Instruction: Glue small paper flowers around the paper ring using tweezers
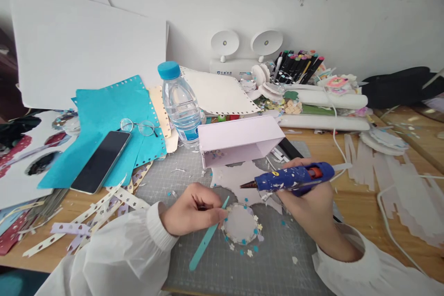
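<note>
My left hand [194, 210] is closed, thumb and fingers pinched around slim teal tweezers [203, 247], whose pointed end is up and broad end towards me. Its thumb tip meets the left edge of a round pale disc [240, 224], which has small white, yellow and blue paper flowers around its rim. My right hand [310, 206] is wrapped around a blue hot glue gun [282, 179], its dark nozzle pointing left, above the disc and apart from it. A pale sheet with scalloped cut edges [231, 179] lies beneath the nozzle.
A grey cutting mat [156, 178] covers the table's middle. An open lilac box [239, 136] and a water bottle [180, 104] stand behind my hands. To the left are a phone [101, 162], glasses [140, 127] and punched paper strips [74, 229]. White cable [386, 212] loops at right.
</note>
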A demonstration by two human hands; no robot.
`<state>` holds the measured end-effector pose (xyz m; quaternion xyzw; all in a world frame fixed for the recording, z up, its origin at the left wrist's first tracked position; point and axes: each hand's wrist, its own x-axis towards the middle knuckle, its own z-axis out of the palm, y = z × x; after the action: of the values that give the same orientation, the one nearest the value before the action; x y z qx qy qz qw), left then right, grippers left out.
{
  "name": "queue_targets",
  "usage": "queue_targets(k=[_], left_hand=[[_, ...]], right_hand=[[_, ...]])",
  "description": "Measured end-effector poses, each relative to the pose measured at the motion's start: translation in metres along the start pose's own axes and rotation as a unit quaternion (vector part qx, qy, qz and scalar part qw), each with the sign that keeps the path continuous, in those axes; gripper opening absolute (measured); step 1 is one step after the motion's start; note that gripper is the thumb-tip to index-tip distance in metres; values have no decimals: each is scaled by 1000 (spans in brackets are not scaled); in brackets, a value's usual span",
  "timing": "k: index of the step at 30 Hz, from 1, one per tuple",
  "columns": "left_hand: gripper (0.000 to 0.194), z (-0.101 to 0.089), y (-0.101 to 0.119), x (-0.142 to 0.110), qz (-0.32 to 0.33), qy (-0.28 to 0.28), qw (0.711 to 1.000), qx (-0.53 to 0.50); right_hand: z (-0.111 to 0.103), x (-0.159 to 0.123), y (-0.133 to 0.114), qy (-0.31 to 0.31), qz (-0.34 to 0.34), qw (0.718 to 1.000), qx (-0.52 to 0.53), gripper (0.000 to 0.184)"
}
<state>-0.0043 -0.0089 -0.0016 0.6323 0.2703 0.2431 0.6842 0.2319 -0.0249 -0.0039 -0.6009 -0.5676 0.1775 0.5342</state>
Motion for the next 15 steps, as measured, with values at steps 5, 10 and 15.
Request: queue_targets(k=[5, 10, 15], left_hand=[[43, 0, 0, 2, -4, 19, 1000, -2], [44, -2, -7, 2, -20, 89, 996, -17], [43, -8, -6, 2, 27, 124, 992, 16]], right_hand=[[1, 3, 1, 29, 71, 997, -26, 27], [1, 8, -1, 21, 144, 988, -55, 21], [-1, 13, 0, 25, 153, 987, -33, 20]])
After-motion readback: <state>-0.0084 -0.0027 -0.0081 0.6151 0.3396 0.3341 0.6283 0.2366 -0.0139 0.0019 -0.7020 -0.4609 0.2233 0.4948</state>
